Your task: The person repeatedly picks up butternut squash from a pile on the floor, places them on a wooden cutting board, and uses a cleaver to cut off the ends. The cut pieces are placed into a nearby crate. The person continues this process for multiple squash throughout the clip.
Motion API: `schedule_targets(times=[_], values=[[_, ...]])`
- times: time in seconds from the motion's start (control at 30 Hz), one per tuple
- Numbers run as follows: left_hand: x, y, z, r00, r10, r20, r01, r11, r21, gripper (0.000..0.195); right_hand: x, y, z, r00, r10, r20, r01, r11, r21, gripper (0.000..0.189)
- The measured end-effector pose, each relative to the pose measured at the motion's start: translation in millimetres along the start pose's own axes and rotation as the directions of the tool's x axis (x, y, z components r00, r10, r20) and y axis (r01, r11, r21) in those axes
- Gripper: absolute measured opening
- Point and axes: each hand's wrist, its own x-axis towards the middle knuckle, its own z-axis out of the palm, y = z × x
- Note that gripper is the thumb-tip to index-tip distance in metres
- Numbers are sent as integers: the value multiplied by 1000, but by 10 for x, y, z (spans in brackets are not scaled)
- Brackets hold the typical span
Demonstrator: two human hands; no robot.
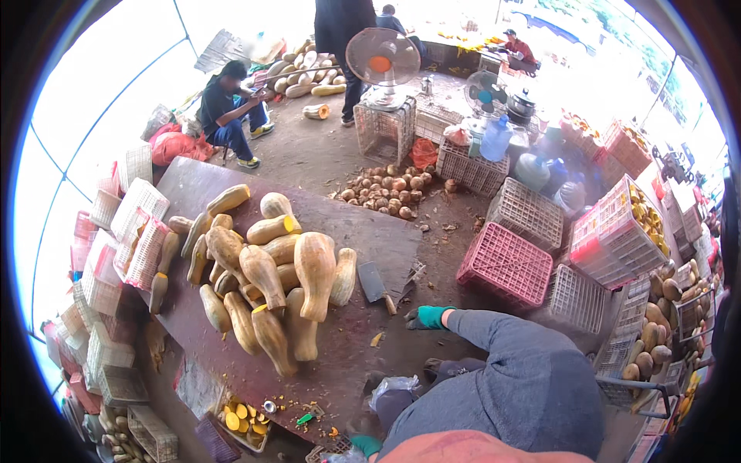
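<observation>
My right hand point(429, 318), in a green and dark grey glove, hangs beside the table edge with nothing visible in it. Closest to it is a cleaver point(371, 282) lying flat, its wooden handle over the edge. My left hand point(366, 445), also in a green glove, is partly cut off at the bottom, near a clear plastic bag point(341, 457). Whether it grips anything is hidden. A heap of long-necked squashes point(315, 272) covers the middle of the reddish table point(353, 347); some show cut yellow ends. A green-handled peeler point(305, 418) lies near the lower edge among scraps.
A crate of cut squash pieces point(246, 425) stands below the table's lower edge. Pink crates point(506, 263) and stacked white crates point(136, 217) flank the table. Round brown vegetables point(385, 191) lie on the ground. A seated person point(234, 110) and a standing fan point(382, 61) are beyond.
</observation>
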Motion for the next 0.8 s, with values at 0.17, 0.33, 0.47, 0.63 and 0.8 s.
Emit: schedule_targets(times=[0.17,0.33,0.47,0.63,0.8], values=[[-510,334,564,983,170,66,-180,962,204,38,-500,471,-183,996,61,60,-64,997,45,53],[-1094,594,820,953,271,135,-301,895,328,39,-1064,1784,-66,996,62,64,-51,987,-153,42],[-1475,711,798,932,326,159,-362,854,373,40,-1102,2741,221,979,20,201,81,873,-481,25],[-1436,715,637,894,434,109,-437,794,424,41,-1134,2805,256,986,0,164,75,890,-450,40],[-1065,688,385,913,408,-29,-395,898,192,33,-1404,2237,-34,988,153,21,-154,979,135,42]])
